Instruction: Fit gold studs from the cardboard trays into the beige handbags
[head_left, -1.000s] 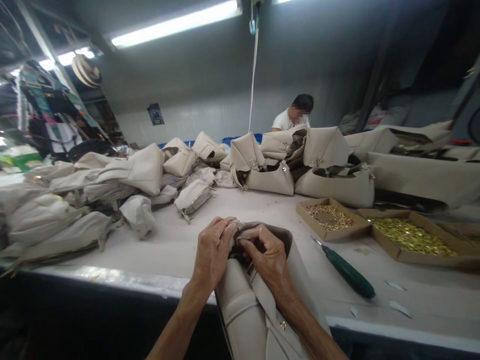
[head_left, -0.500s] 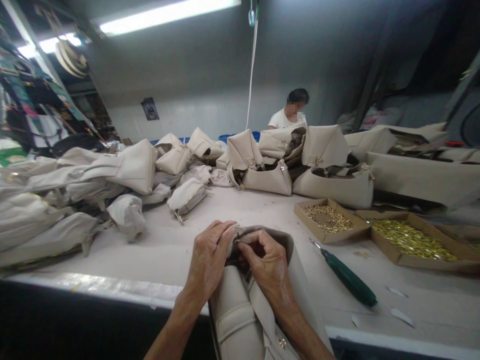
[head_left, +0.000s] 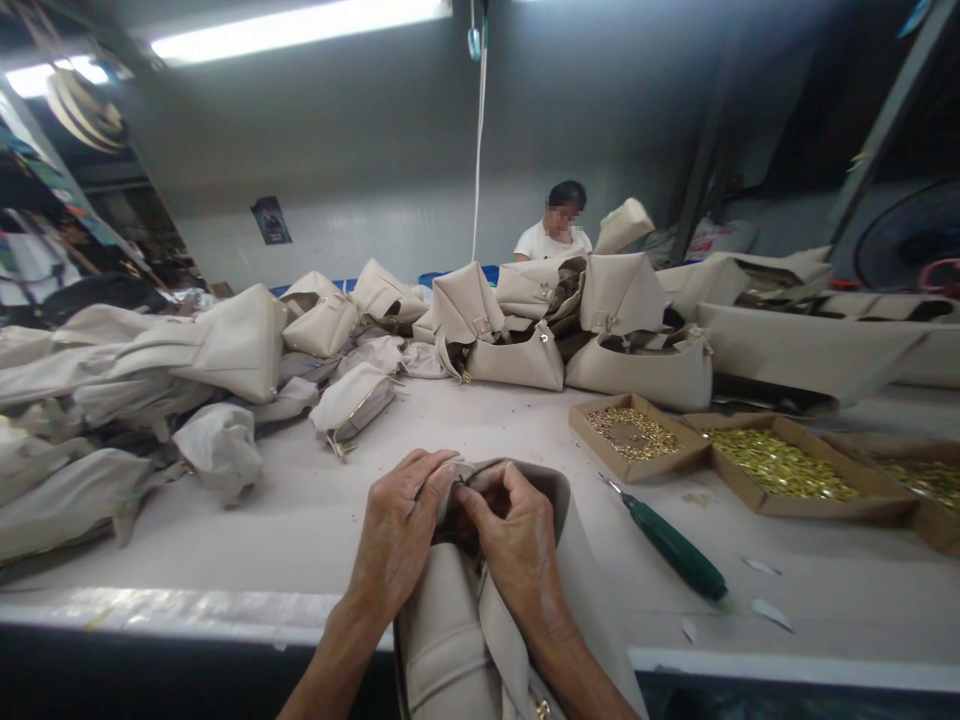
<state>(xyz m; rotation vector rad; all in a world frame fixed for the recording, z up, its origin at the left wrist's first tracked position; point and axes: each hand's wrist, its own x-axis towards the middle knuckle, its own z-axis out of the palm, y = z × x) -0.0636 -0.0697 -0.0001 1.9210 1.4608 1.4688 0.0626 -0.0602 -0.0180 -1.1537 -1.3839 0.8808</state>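
A beige handbag (head_left: 450, 630) lies over the near edge of the white table (head_left: 315, 520), its mouth facing away from me. My left hand (head_left: 394, 535) grips the left side of the bag's opening, fingers curled over the rim. My right hand (head_left: 517, 545) pinches the rim beside it, fingertips pressed together at the dark opening. What sits between the fingertips is too small to make out.
A green-handled tool (head_left: 671, 548) lies to the right of the bag. Cardboard trays of small gold metal parts (head_left: 630, 435) (head_left: 780, 465) sit further right. Piles of beige bags (head_left: 517, 320) (head_left: 150, 370) cover the left and back. A person in white (head_left: 551, 235) works beyond them.
The view has swung to the right and everything has slid left in the picture. Both hands keep their grip at the bag's opening, the fingers shifting only slightly.
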